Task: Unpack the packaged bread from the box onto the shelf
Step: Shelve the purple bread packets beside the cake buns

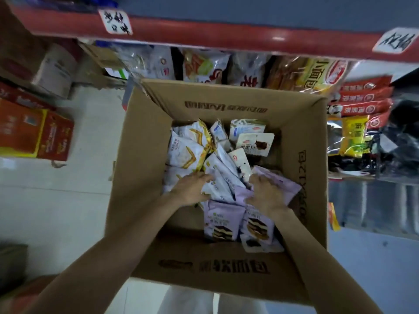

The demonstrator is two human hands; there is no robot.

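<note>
bread packets (223, 159): a loose heap of small sealed packets at the bottom of the open box, white ones with gold stripes at the left and middle, lilac ones with a layered-cake picture nearer the person.
left hand (192, 188): down inside the box, palm down on the white packets; its fingers (205, 177) curl round the edge of one white packet (218, 181) in the middle of the heap.
right hand (267, 193): also inside the box, just beside the left hand; its fingers are curled over and gripping a lilac packet (286, 185) at the right of the heap.
box (145, 141): a big brown cardboard box, flaps up, dark print on its inner walls, standing on the floor right in front of the shelf.
shelf (204, 35): a red front edge with two white handwritten labels; below it a row of bagged bread and snacks (249, 69), and at the right red and yellow packets stacked on their sides.
floor (68, 200): pale tiles, with an orange and red carton (34, 134) lying at the left, well apart from the box.
</note>
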